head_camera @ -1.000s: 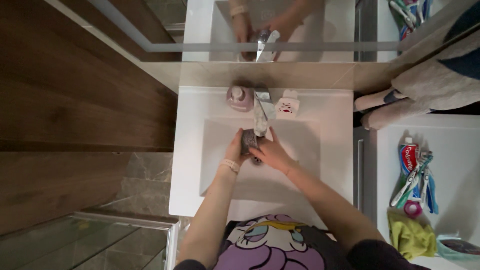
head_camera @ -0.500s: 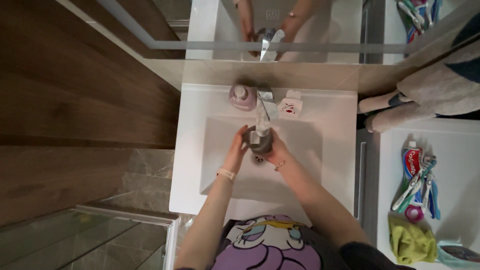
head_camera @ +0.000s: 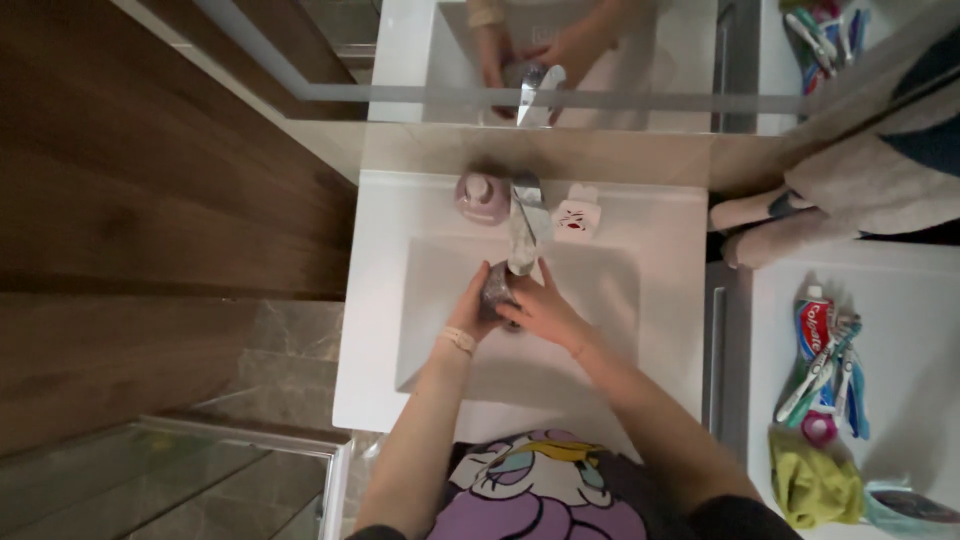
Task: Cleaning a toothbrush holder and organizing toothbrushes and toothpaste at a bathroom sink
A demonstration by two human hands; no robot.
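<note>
View from above a white washbasin (head_camera: 400, 300); both hands meet under the chrome tap (head_camera: 522, 225), just over the drain. Left hand (head_camera: 472, 305) and right hand (head_camera: 535, 308) press from either side on a small grey object (head_camera: 496, 285), prob. a cup or pad, too blurred to tell; left fingers curl round its left side, right fingers lie spread over its front, so both grip it betw. them. It looks wet, so likely slippery; small and prob. light; best held round its sides w/ both palms, not by fingertips alone. Pink soap dispenser (head_camera: 481, 196) sits left of tap, white holder w/ a drawn face (head_camera: 575, 216) right of it; mirror (head_camera: 560, 50) above repeats the hands. Far right, a shelf w/ toothpaste tube (head_camera: 812, 325), toothbrushes (head_camera: 835, 365), yellow-green cloth (head_camera: 812, 482). Vs. half a sec ago: the object was rounder-looking and directly below the spout, right palm cupped beneath; now it sits slightly left, right hand on top.
</note>
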